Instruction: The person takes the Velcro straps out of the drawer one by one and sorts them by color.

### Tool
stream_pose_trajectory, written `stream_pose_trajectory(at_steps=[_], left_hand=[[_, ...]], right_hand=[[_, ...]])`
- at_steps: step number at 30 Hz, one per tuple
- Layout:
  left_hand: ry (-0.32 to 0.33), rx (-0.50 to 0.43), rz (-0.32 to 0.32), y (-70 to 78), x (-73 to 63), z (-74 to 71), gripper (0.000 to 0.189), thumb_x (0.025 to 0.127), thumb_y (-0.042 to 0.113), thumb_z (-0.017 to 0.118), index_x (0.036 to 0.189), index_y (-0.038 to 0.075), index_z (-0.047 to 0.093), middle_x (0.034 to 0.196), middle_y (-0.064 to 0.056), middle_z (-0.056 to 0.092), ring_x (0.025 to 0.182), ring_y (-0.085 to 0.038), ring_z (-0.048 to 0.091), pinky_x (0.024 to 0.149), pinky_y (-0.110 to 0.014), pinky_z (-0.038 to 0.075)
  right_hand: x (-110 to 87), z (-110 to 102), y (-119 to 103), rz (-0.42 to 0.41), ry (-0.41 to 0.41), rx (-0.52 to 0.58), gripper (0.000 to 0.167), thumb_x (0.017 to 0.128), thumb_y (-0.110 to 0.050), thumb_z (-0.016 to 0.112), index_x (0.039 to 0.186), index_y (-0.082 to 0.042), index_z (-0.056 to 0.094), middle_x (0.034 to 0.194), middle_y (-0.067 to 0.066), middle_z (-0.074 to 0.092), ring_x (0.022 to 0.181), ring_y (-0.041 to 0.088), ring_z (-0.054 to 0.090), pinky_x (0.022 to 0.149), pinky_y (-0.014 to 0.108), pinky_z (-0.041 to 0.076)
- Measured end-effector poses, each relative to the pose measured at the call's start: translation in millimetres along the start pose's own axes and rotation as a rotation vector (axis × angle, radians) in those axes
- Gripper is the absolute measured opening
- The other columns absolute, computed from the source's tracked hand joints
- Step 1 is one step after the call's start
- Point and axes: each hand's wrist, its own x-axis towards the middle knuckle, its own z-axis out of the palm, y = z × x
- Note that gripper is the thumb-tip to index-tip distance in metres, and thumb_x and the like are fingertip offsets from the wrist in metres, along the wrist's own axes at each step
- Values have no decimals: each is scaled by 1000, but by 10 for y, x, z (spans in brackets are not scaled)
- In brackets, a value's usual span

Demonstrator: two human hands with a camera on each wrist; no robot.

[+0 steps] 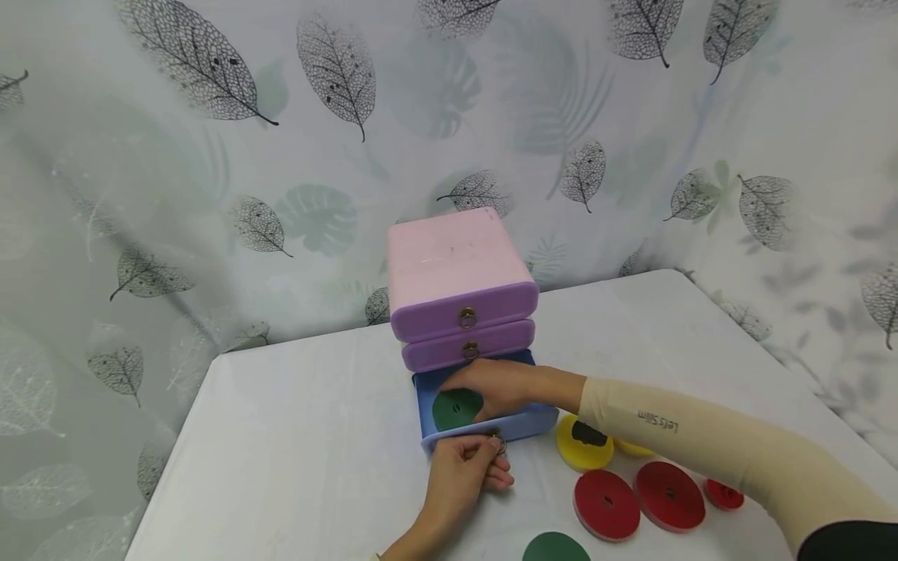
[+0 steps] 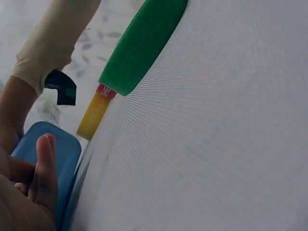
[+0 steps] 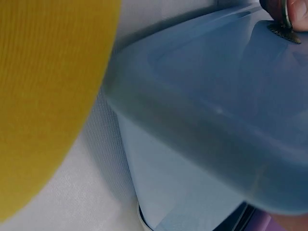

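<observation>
My left hand (image 1: pixel 456 477) pinches the small metal ring pull (image 1: pixel 500 444) on the front of the pulled-out blue drawer (image 1: pixel 519 425). My right hand (image 1: pixel 500 386) reaches into that drawer from the right, its fingers and thumb around the right side of a green roll of fabric tape (image 1: pixel 457 408). The roll lies flat-side up inside the drawer, and its right edge is partly hidden by the hand. In the right wrist view the drawer's front (image 3: pixel 216 82) fills much of the picture, with left-hand fingertips (image 3: pixel 298 14) at the pull.
Two purple drawers (image 1: pixel 466 343) sit shut above the blue one, under a pink top (image 1: pixel 456 249). To the right lie yellow rolls (image 1: pixel 582 456) and several red rolls (image 1: pixel 606 505). Another green roll (image 1: pixel 556 548) lies at the front. A leaf-print curtain (image 1: pixel 337 195) hangs behind the white-covered table (image 1: pixel 295 436).
</observation>
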Motion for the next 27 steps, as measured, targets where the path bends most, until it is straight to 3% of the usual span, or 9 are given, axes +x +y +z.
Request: stream_pose_trajectory(at_steps=[11, 27], left_hand=[[5, -3, 4, 1, 9, -17, 24, 102, 6, 65, 97, -17, 71, 79, -20, 72, 61, -14, 71, 60, -28, 62], [-18, 12, -8, -3, -6, -21, 26, 103, 7, 64, 96, -17, 71, 79, -18, 72, 63, -15, 72, 62, -29, 63]], right_hand=[[-66, -37, -48, 46, 63, 29, 64, 84, -16, 90, 141, -3, 62, 139, 6, 64, 129, 18, 58, 110, 35, 46], [-248, -146, -147, 75, 133, 57, 70, 84, -23, 91, 144, -5, 60, 143, 6, 61, 129, 20, 57, 110, 39, 47]])
